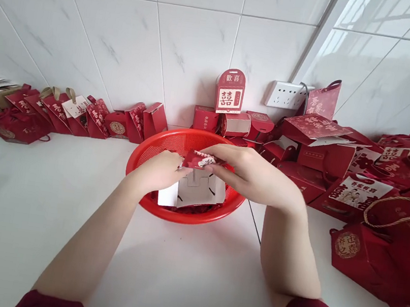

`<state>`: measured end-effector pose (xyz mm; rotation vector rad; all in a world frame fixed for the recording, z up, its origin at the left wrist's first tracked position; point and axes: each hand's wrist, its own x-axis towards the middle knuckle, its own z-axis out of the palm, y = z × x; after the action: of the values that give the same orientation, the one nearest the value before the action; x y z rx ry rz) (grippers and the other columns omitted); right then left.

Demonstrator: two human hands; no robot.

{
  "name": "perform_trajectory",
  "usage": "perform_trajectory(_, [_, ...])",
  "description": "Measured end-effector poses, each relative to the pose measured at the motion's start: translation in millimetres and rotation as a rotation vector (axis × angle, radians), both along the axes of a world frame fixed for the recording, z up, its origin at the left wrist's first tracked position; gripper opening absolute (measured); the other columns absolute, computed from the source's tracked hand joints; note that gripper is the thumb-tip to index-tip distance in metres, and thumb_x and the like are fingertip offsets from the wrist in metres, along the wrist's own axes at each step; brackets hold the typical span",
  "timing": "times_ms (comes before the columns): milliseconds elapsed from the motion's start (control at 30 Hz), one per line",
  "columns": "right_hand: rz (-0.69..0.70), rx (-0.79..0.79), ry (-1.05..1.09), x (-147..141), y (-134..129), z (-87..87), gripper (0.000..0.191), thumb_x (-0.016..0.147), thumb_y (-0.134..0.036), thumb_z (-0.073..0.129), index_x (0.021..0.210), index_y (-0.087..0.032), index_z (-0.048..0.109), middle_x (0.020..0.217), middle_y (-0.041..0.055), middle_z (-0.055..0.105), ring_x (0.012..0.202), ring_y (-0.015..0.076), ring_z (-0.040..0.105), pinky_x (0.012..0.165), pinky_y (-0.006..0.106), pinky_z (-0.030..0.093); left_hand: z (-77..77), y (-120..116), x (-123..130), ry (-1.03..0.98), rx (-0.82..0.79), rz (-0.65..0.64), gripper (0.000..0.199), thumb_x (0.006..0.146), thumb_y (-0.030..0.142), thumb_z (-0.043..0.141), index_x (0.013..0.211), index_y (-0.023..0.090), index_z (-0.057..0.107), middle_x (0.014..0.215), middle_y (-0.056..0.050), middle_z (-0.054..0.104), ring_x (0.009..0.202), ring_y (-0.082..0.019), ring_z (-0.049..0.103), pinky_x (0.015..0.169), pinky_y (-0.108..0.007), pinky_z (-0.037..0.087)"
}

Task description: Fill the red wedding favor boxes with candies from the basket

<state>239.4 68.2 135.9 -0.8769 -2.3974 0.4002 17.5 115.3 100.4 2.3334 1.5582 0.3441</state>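
Observation:
A small red packet (200, 160) with a white picture on it is held between my two hands, above the basket. My left hand (162, 170) pinches its left end, and the fingers of my right hand (239, 169) close round its right end. Beneath them is a red perforated basket (182, 217). Inside it lies an unfolded carton (195, 188), its white inner side facing up with cut slots and flaps. Some dark red pieces show under the carton's near edge. My hands hide part of the basket's rim.
Red gift boxes (315, 126) are piled at the right, some with cord handles. A row of red bags (97, 117) lines the wall at the left. One box (231, 93) stands on others behind the basket, left of a power strip (285, 94).

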Motion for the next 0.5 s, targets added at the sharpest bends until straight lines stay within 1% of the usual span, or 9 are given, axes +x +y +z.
perform_trajectory(67, [-0.083,-0.027,-0.106,-6,7,-6.8,0.023,0.100,-0.021,0.047,0.116,-0.020,0.063,0.093,0.0033,0.070,0.076,0.0158,0.061,0.067,0.028,0.044,0.3,3,-2,0.022,-0.063,0.000,0.023,0.087,0.037,0.051,0.072,0.022,0.059,0.064,-0.004,0.058,0.058,-0.019,0.055,0.052,-0.031,0.032])
perform_trajectory(133, [-0.156,-0.077,-0.237,-11,16,-15.3,0.026,0.100,-0.020,0.046,0.117,-0.020,0.065,0.086,0.0030,0.069,0.071,0.0161,0.060,0.063,0.028,0.041,-1.2,6,-4,0.069,-0.085,0.011,0.026,0.086,0.035,0.050,0.063,0.021,0.049,0.058,-0.003,0.050,0.050,-0.017,0.047,0.050,-0.032,0.026])
perform_trajectory(200, [-0.195,-0.069,-0.343,-16,23,-22.8,0.028,0.100,-0.018,0.044,0.114,-0.019,0.068,0.085,0.0044,0.069,0.073,0.0171,0.062,0.065,0.028,0.041,-3.8,8,-4,0.106,-0.064,0.019,0.032,0.087,0.036,0.048,0.059,0.022,0.040,0.055,-0.002,0.044,0.046,-0.016,0.042,0.049,-0.033,0.022])
perform_trajectory(233, [-0.201,-0.031,-0.375,-19,26,-25.4,0.028,0.100,-0.017,0.045,0.112,-0.018,0.070,0.088,0.0057,0.069,0.077,0.0179,0.063,0.068,0.029,0.042,-5.1,8,-4,0.115,-0.046,0.018,0.034,0.089,0.037,0.046,0.060,0.022,0.037,0.055,-0.002,0.043,0.046,-0.016,0.041,0.049,-0.033,0.021])
perform_trajectory(300, [-0.202,0.096,-0.390,-24,25,-27.7,0.026,0.098,-0.014,0.048,0.104,-0.017,0.074,0.094,0.0083,0.068,0.088,0.0201,0.064,0.077,0.032,0.043,-6.8,9,-5,0.123,-0.023,0.006,0.033,0.090,0.037,0.043,0.061,0.022,0.037,0.056,-0.002,0.045,0.047,-0.017,0.042,0.049,-0.033,0.023])
perform_trajectory(367, [-0.192,0.212,-0.373,-29,19,-27.4,0.027,0.096,-0.011,0.051,0.099,-0.018,0.076,0.097,0.0090,0.067,0.093,0.0213,0.063,0.081,0.034,0.043,-6.0,10,-8,0.127,-0.039,-0.007,0.031,0.090,0.035,0.043,0.062,0.022,0.040,0.057,-0.002,0.047,0.048,-0.017,0.045,0.050,-0.032,0.025])
perform_trajectory(433, [-0.181,0.242,-0.382,-34,10,-26.8,0.031,0.095,-0.007,0.049,0.102,-0.019,0.076,0.099,0.0087,0.068,0.089,0.0206,0.065,0.077,0.032,0.045,-2.8,9,-11,0.126,-0.082,-0.004,0.031,0.089,0.036,0.044,0.061,0.022,0.043,0.057,-0.003,0.051,0.049,-0.017,0.047,0.050,-0.032,0.027])
perform_trajectory(500, [-0.183,0.191,-0.469,-41,3,-28.3,0.034,0.093,-0.002,0.047,0.103,-0.017,0.075,0.097,0.0091,0.070,0.080,0.0198,0.066,0.070,0.030,0.046,2.0,8,-14,0.131,-0.108,0.012,0.033,0.087,0.040,0.048,0.061,0.021,0.047,0.060,-0.004,0.056,0.051,-0.017,0.051,0.050,-0.031,0.028])
